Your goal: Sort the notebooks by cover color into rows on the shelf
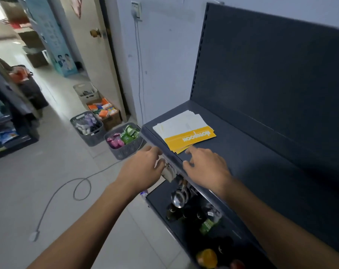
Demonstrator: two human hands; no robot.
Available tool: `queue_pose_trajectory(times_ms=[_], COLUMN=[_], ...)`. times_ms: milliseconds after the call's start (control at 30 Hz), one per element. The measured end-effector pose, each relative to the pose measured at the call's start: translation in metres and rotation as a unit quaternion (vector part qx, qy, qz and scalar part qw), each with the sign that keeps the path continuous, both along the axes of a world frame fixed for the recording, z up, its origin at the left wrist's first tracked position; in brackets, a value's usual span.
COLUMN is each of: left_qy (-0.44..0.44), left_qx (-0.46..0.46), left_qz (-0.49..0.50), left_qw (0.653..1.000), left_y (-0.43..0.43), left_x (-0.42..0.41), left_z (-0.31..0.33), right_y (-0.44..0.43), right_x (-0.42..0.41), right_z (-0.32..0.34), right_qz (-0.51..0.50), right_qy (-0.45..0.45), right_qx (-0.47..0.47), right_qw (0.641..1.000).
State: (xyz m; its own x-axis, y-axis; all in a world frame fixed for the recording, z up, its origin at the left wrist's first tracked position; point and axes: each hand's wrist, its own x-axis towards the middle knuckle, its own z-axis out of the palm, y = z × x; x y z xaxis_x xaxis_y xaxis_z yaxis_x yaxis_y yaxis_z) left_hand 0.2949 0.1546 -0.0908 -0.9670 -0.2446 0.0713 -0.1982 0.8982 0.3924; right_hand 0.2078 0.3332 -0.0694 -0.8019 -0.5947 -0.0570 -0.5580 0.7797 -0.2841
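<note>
Head view: only yellow notebooks (185, 132) are stacked on the shelf (252, 171), other colours are not yet placed, and left hand (141, 168) and right hand (205, 166) are seen empty, relaxed.

Notebooks (184, 131): stacked on shelf (261, 162), left end, near front edge (slightly fanned). Baskets (124, 151): floor (63, 156), left of shelf. Bottles (209, 224): lower shelf (159, 195) beneath.
</note>
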Motion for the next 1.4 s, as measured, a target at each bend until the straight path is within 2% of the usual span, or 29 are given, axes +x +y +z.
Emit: queue_pose_trajectory(times_ms=[267, 500, 667, 800, 900, 1100, 1267, 1400], left_qy=[-0.015, -0.038, -0.049, -0.075, -0.103, -0.15, -0.142, -0.145], left_qx=[0.01, 0.005, -0.022, -0.036, -0.03, -0.018, 0.019, 0.024], left_qz=[-0.107, -0.142, -0.183, -0.211, -0.248, -0.289, -0.285, -0.266], left_qw=[0.994, 0.989, 0.982, 0.974, 0.963, 0.945, 0.948, 0.953], left_y=[-0.059, -0.086, -0.098, -0.095, -0.091, -0.095, -0.101, -0.103], left_x=[-0.078, -0.172, -0.228, -0.261, -0.28, -0.302, -0.309, -0.305], left_z=[0.0, -0.004, -0.007, -0.014, -0.024, -0.045, -0.054, -0.051], right_y=[-0.032, -0.048, -0.047, -0.046, -0.045, -0.054, -0.08, -0.102], right_x=[-0.042, -0.121, -0.16, -0.168, -0.169, -0.149, -0.145, -0.147], right_z=[-0.007, -0.024, -0.02, -0.023, -0.029, -0.047, -0.055, -0.055], right_qz=[-0.119, -0.177, -0.231, -0.263, -0.312, -0.395, -0.493, -0.53], right_qy=[-0.012, -0.085, -0.052, -0.058, -0.077, -0.221, -0.215, -0.213], right_qx=[-0.016, 0.042, 0.051, 0.045, 0.053, -0.015, -0.04, -0.053], right_qw=[0.993, 0.98, 0.97, 0.962, 0.946, 0.891, 0.842, 0.819])
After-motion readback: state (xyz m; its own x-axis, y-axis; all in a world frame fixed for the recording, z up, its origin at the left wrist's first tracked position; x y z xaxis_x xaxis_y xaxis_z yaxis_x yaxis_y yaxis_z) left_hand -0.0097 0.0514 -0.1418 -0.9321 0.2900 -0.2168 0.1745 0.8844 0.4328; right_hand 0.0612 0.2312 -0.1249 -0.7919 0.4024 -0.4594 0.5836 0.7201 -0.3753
